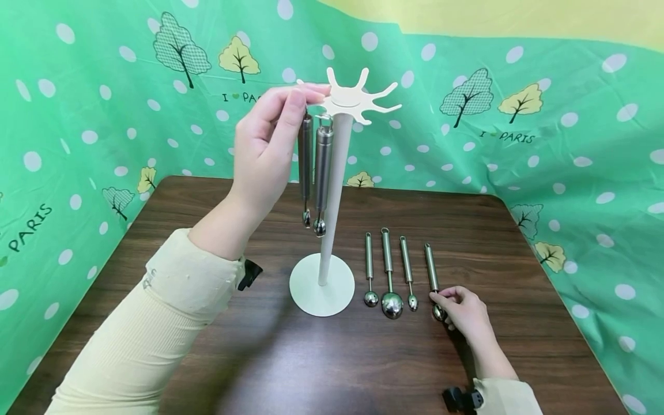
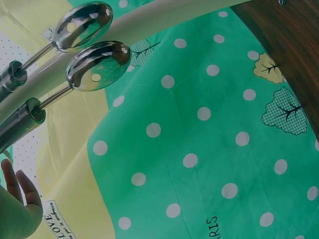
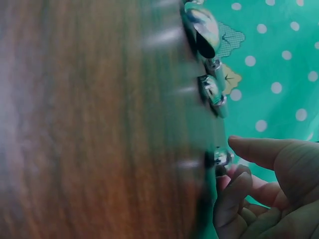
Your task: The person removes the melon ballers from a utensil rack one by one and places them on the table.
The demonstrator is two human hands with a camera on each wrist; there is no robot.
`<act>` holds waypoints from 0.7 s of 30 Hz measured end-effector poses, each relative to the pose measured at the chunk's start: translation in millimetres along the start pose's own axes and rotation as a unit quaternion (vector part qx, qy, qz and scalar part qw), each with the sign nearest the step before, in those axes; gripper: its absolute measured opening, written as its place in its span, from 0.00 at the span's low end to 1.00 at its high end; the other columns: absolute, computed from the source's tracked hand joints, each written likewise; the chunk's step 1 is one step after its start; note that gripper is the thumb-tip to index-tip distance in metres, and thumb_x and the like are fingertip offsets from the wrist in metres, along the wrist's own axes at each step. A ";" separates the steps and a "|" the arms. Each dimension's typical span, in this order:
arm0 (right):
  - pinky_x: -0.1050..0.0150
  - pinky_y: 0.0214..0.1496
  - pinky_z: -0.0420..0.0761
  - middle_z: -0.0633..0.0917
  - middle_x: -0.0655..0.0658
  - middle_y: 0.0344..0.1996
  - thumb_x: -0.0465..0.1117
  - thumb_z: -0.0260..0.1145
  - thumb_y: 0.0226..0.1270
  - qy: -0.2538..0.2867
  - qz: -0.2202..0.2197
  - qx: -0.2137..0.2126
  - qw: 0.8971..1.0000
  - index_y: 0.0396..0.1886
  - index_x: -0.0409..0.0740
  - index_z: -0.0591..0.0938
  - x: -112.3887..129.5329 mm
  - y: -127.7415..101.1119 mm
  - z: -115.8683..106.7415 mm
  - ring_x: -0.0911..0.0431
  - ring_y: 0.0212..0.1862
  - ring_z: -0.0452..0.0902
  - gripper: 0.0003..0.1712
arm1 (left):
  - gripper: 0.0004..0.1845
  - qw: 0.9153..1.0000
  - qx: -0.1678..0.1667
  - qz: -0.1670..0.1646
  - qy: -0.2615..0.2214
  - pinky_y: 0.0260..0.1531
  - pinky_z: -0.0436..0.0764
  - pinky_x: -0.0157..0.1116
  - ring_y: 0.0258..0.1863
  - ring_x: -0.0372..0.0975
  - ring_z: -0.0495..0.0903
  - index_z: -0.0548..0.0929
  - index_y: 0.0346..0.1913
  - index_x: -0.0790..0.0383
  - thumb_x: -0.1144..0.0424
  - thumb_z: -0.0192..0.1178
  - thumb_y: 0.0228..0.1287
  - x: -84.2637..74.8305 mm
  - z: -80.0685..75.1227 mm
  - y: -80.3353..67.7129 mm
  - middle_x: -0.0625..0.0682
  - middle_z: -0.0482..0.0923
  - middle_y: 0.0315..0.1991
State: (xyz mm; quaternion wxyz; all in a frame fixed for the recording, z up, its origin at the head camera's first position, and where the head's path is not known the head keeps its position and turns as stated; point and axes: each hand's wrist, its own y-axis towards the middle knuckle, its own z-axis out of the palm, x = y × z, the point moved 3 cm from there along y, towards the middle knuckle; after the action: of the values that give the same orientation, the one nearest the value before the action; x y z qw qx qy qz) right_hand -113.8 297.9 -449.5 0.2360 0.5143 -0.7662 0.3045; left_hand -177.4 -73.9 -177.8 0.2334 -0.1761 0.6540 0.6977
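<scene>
On a white stand (image 1: 332, 199) with radiating arms hang two steel melon ballers; the right one (image 1: 323, 167) hangs apart from my fingers. At an arm's end, the thumb and fingertips of my left hand (image 1: 267, 141) pinch the top of the left melon baller (image 1: 305, 155), partly covering it. Their oval bowls (image 2: 98, 65) show in the left wrist view. On the table, my right hand (image 1: 467, 314) pinches the rightmost melon baller (image 1: 431, 268) near its neck, hiding part of the bowl. The right wrist view shows thumb and fingers (image 3: 232, 191) around its bowl end (image 3: 223, 157).
Three more steel scoops lie side by side right of the stand: a small round one (image 1: 370, 271), a large one (image 1: 391, 304) and a small oval one (image 1: 407, 259). The stand's round base (image 1: 306, 294) rests on the dark wooden table (image 1: 394, 357). Green printed cloth (image 1: 415, 155) surrounds the table.
</scene>
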 end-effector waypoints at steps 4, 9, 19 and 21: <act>0.63 0.21 0.81 0.79 0.49 0.26 0.53 0.67 0.66 -0.006 -0.016 -0.015 1.000 0.47 0.36 0.80 7.7 -3.6 -2.7 0.58 0.18 0.77 0.24 | 0.13 1.000 -0.001 0.001 -0.003 0.66 0.74 0.41 0.56 0.44 0.82 0.81 0.43 0.78 0.73 0.46 0.74 0.1 -1.0 0.2 0.66 0.84 0.48; 0.63 0.22 0.83 0.81 0.45 0.30 0.52 0.66 0.68 0.000 -0.039 -0.018 0.999 0.49 0.35 0.80 18.5 -6.6 -3.9 0.59 0.19 0.78 0.24 | 0.13 1.000 -0.002 -0.004 -0.007 0.66 0.73 0.40 0.57 0.44 0.81 0.81 0.44 0.78 0.73 0.46 0.74 0.2 -2.8 0.5 0.66 0.84 0.48; 0.64 0.23 0.83 0.81 0.48 0.33 0.52 0.65 0.69 0.035 -0.055 -0.012 0.998 0.52 0.36 0.79 37.6 -13.2 -5.7 0.61 0.19 0.77 0.24 | 0.13 0.999 0.035 -0.021 0.029 0.61 0.77 0.40 0.56 0.40 0.82 0.83 0.43 0.74 0.70 0.48 0.75 0.3 -5.0 5.2 0.63 0.85 0.50; 0.64 0.23 0.83 0.81 0.49 0.32 0.51 0.65 0.69 0.066 -0.066 -0.017 0.995 0.51 0.35 0.79 45.9 -16.9 -6.6 0.61 0.19 0.77 0.24 | 0.13 0.998 0.039 -0.024 0.051 0.55 0.79 0.37 0.54 0.38 0.83 0.83 0.42 0.72 0.68 0.49 0.74 0.4 -6.4 6.9 0.60 0.85 0.50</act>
State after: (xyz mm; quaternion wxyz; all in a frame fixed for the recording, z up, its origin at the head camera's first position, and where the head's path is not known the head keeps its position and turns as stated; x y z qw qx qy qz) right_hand -114.2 268.1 -410.0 0.3143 0.5387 -0.7184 0.3081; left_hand -182.0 -80.5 -172.8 0.2232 -0.2175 0.6872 0.6563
